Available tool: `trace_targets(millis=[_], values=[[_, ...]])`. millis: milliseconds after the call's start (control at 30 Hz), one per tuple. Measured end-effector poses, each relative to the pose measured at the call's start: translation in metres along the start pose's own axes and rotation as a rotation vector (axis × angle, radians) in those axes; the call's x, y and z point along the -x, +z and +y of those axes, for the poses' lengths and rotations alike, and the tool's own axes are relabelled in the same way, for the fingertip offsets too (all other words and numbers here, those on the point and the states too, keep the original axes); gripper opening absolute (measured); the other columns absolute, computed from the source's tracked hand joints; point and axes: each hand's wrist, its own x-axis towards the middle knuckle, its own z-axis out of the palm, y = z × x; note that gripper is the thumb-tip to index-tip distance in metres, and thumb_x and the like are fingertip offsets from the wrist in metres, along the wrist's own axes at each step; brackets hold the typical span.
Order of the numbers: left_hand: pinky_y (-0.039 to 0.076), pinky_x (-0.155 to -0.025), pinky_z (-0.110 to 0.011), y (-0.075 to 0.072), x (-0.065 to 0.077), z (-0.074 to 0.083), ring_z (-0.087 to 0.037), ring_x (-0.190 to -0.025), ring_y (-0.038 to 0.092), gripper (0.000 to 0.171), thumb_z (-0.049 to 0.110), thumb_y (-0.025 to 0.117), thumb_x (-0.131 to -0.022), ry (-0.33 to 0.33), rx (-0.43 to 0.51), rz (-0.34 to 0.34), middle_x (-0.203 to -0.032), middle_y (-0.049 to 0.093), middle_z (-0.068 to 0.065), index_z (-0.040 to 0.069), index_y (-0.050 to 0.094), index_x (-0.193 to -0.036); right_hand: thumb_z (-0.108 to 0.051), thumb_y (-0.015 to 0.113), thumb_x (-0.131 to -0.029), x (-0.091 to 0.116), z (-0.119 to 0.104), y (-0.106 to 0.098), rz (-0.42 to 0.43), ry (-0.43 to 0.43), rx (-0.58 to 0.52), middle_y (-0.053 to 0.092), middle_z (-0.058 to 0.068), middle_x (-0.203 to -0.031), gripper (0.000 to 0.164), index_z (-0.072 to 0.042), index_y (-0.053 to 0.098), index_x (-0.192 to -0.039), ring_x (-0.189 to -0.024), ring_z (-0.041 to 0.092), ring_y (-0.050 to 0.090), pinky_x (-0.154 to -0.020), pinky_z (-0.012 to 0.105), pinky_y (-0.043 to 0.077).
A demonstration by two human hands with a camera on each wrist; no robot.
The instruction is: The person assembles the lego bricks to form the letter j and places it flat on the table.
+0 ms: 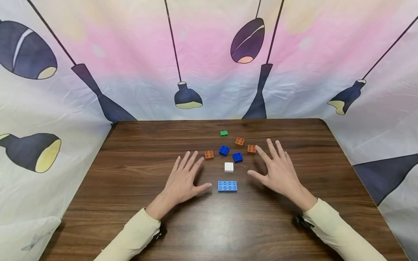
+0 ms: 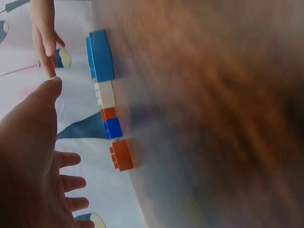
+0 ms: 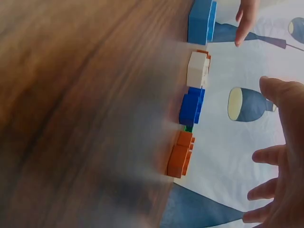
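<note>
There, over the table, the left hand and right hand are splayed well apart, flanking bricks that run from a green brick near the far edge to a light blue brick nearest the front edge

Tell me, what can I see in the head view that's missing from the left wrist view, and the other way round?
Only the head view shows the green brick and both cream sleeves. Only the left wrist view shows the palm side of the left hand. Both show the right hand, the light blue brick, the white brick, dark blue and orange bricks, the wooden tabletop and the lamp-print cloth behind.
</note>
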Motion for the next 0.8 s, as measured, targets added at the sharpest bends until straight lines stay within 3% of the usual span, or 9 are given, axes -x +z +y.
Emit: trace_targets(millis=[367, 567, 800], values=[[0.024, -0.12, -0.055, 0.007, 0.004, 0.018, -0.033, -0.153, 0.026, 0.091, 0.074, 0.054, -0.092, 0.113, 0.122, -0.04, -0.166, 0.029, -0.01, 0.013, 0.041, -0.157, -0.072, 0.064, -0.087, 0.008, -0.009, 0.008, -0.033, -0.046, -0.032, 0.023, 0.023, -0.166, 0.09, -0.018, 0.044, -0.156, -0.151, 0.048, 0.019, -0.107, 0.072, 0.032], [0.027, -0.119, -0.054, 0.008, 0.001, 0.025, -0.033, -0.152, 0.028, 0.088, 0.072, 0.055, -0.093, 0.141, 0.191, -0.063, -0.165, 0.032, -0.009, 0.011, 0.042, -0.156, -0.07, 0.065, -0.087, 0.01, -0.012, 0.013, -0.018, -0.072, -0.04, 0.029, 0.026, -0.163, 0.088, -0.016, 0.047, -0.154, -0.149, 0.05, 0.024, -0.108, 0.07, 0.033], [0.03, -0.118, -0.054, 0.011, -0.003, 0.033, -0.032, -0.149, 0.034, 0.084, 0.068, 0.058, -0.093, 0.142, 0.262, -0.113, -0.161, 0.039, -0.009, 0.011, 0.046, -0.153, -0.07, 0.063, -0.089, 0.01, -0.016, 0.017, -0.061, -0.059, -0.075, 0.027, 0.024, -0.164, 0.087, -0.016, 0.046, -0.155, -0.149, 0.05, 0.024, -0.106, 0.072, 0.033]])
